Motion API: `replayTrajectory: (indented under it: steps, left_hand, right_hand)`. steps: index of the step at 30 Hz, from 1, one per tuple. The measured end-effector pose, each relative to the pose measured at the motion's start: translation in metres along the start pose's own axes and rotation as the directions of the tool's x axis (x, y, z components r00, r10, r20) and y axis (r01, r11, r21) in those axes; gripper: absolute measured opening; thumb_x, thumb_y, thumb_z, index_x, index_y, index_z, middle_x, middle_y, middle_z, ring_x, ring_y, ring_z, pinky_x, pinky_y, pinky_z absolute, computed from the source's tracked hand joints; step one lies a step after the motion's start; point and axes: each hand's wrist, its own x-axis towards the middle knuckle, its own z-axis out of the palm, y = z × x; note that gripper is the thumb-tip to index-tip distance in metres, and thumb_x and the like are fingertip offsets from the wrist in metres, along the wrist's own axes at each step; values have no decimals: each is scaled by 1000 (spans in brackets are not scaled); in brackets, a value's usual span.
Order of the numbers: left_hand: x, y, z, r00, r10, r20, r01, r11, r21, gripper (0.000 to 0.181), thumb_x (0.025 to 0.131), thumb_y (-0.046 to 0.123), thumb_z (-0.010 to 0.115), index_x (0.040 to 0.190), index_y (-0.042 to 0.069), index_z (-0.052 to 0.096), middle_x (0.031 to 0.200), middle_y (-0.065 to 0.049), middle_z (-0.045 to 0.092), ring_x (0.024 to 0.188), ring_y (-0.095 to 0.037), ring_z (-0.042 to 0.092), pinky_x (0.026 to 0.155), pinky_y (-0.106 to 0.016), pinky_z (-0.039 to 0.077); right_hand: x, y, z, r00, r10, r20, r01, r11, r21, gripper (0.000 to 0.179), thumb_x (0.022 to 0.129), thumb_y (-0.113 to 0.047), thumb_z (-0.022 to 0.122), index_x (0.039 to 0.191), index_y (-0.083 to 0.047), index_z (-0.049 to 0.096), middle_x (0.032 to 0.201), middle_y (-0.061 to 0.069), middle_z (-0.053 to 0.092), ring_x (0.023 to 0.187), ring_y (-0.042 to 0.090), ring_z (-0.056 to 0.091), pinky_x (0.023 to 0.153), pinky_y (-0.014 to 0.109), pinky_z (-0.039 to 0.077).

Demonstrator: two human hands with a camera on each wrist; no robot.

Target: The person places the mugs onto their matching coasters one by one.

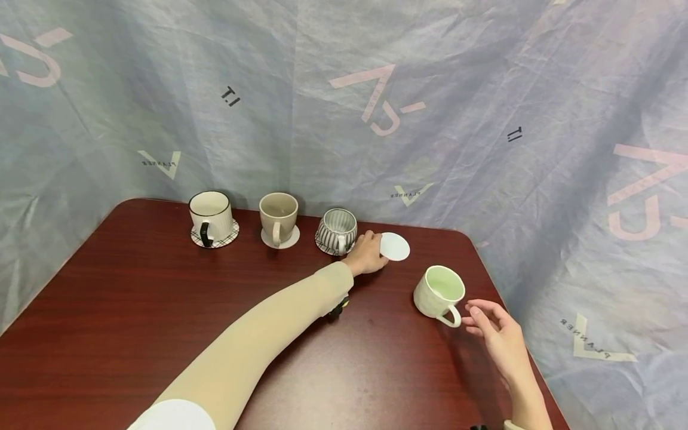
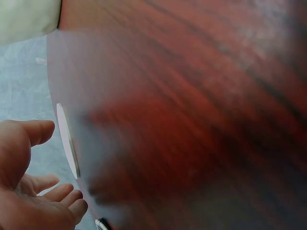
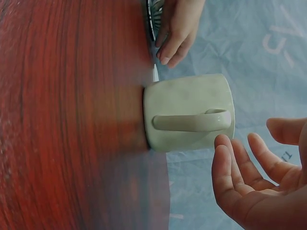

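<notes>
My left hand [image 1: 367,254] is stretched across the table, its fingertips right at the left edge of a round white coaster [image 1: 396,246]. In the left wrist view the thumb and fingers of that hand [image 2: 29,177] are spread apart beside the coaster [image 2: 67,141], with nothing gripped. A pale green mug [image 1: 432,297] stands upright to the right, its handle turned toward me. Close to that handle, my right hand [image 1: 500,337] has its fingers loosely bent and holds nothing. The right wrist view shows its fingertips near the mug [image 3: 187,96].
Along the table's back edge stand a white mug [image 1: 217,215] with a black handle, a beige mug [image 1: 278,209] and a grey-striped cup [image 1: 337,230], each on a coaster. Behind the dark red table [image 1: 134,310] hangs a grey-blue printed curtain [image 1: 269,107].
</notes>
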Motion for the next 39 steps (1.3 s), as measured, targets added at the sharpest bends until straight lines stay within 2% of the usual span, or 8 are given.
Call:
replayTrajectory:
  steps: [6, 14, 22, 30, 39]
  left_hand:
    - [4, 0, 2, 999, -26, 21, 26, 1000, -4, 67, 102, 32, 70, 155, -1, 46, 148, -19, 50, 137, -34, 50, 115, -41, 45]
    - [12, -9, 8, 997, -59, 45, 58, 998, 3, 67, 102, 32, 70, 155, -1, 46, 151, -19, 48, 139, -34, 48, 116, -41, 44]
    - [18, -14, 14, 998, -54, 37, 51, 996, 79, 69, 101, 36, 70, 155, -2, 46, 154, -19, 46, 144, -35, 43, 119, -40, 40]
    - [24, -11, 17, 994, -93, 48, 89, 993, 76, 77, 101, 42, 71, 159, 2, 41, 158, -16, 40, 147, -34, 38, 119, -40, 39]
    - [24, -7, 11, 992, -105, 67, 99, 991, 89, 81, 101, 45, 70, 162, 2, 37, 159, -17, 38, 148, -34, 35, 121, -39, 37]
  right_hand:
    - [-1, 1, 0, 1000, 8, -1, -8, 1000, 4, 43, 108, -22, 65, 136, 10, 57, 116, -6, 74, 95, 9, 77, 80, 25, 62]
    - [-1, 2, 4, 1000, 15, 6, -15, 1000, 18, 41, 108, -22, 66, 134, 8, 59, 113, -12, 74, 94, 8, 76, 81, 27, 62]
    - [1, 3, 7, 1000, 7, 15, -8, 999, 54, 43, 108, -19, 65, 135, 13, 56, 118, 1, 74, 93, 8, 76, 81, 27, 62]
    - [5, 7, 7, 999, 31, 20, -31, 999, 18, 43, 108, -19, 64, 139, 9, 55, 115, -7, 74, 91, 7, 74, 78, 25, 62]
    - [6, 3, 7, 997, 64, 46, -62, 997, -51, 45, 109, -23, 63, 143, 5, 53, 113, -12, 72, 90, 9, 74, 78, 25, 62]
